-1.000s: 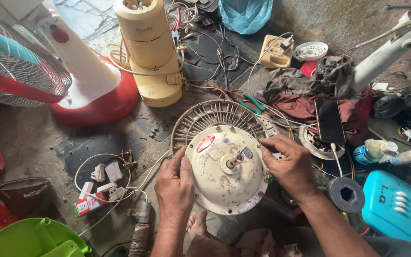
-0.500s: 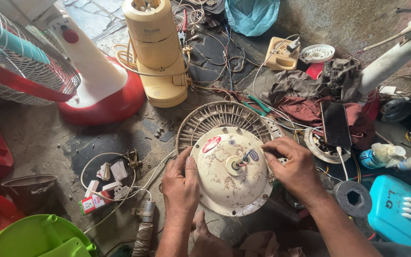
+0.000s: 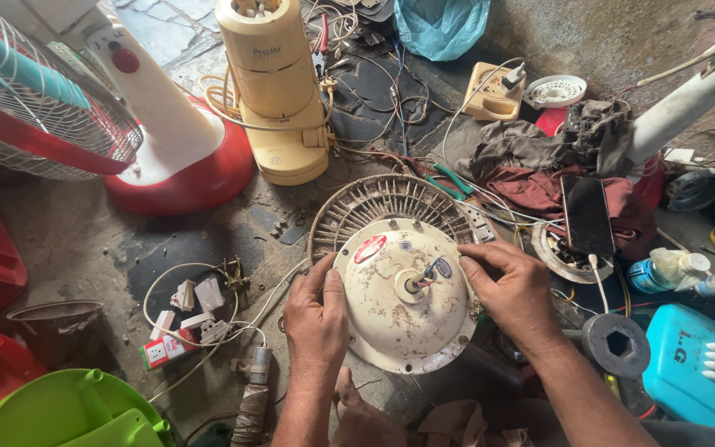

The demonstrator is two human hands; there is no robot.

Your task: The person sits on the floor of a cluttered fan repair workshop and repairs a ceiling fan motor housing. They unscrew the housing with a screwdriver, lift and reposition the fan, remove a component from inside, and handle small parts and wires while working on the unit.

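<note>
The fan motor cover (image 3: 403,298), cream and round, sits clamped between my hands. My left hand (image 3: 316,319) grips its left rim, fingers curled; my right hand (image 3: 515,290) clasps its right rim.

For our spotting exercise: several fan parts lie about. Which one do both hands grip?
The cream round motor housing, rust-stained, lying on a ribbed grille. The left hand and right hand hold its edges; the standing fan's red base is untouched.

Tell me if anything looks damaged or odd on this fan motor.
The motor cover, held by the left hand and right hand, is rust-stained, with chipped paint. Loose wires stick out of its centre hub.
</note>
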